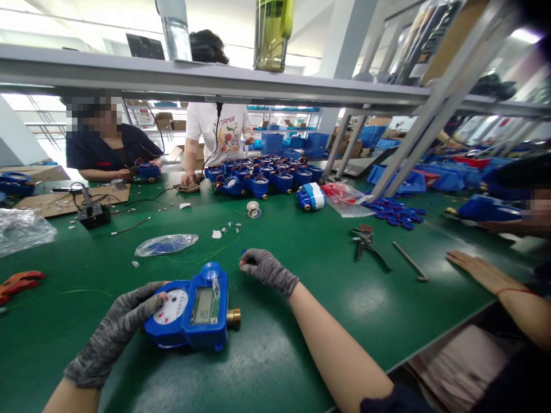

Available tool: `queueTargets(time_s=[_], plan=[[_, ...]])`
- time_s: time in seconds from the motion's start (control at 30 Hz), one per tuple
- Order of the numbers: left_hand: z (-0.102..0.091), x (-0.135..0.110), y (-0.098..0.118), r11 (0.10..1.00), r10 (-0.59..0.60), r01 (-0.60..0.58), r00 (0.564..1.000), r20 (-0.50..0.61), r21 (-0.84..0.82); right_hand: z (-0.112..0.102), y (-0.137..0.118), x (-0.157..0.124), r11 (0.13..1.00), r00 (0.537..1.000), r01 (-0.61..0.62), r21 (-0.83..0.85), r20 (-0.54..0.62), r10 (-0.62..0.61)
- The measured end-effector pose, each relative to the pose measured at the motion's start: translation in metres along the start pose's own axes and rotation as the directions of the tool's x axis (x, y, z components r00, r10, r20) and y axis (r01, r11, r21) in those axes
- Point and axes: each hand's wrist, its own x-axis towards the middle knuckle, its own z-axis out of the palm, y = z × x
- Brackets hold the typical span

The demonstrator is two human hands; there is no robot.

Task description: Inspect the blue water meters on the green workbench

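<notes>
A blue water meter (189, 310) rests on the green bench, showing a round white dial, a small grey display and a brass threaded end. My left hand (133, 312), in a grey knitted fingerless glove, grips its left side, with fingers over the dial's edge. Beyond the meter and to its right, my right hand (267, 271), gloved alike, is closed in a pinch. A bit of blue shows at its fingertips, apparently a small blue piece, mostly hidden by the fingers. That hand is apart from the meter.
Many blue meters (258, 186) crowd the bench's far side. Nearby lie a solder spool (253, 210), a plastic bag (167, 245), pliers (365, 244), a metal rod (410, 261) and orange-handled tool (19, 284). A shelf (215, 77) spans overhead. Co-workers sit and stand around; one's hand (473, 267) rests right.
</notes>
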Motion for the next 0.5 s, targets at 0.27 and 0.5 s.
queueTargets(time_s=[0.27,0.5], plan=[[0.001,0.005,-0.003,0.997,0.038,-0.035,0.998,0.047,-0.074,0.002,-0.03,-0.013,0.922,0.955,0.151,0.355,0.187,-0.229],[0.005,0.004,-0.002,0.992,0.004,-0.002,1.0,0.013,-0.126,0.001,-0.031,-0.014,0.919,0.932,0.18,0.35,0.237,-0.273]])
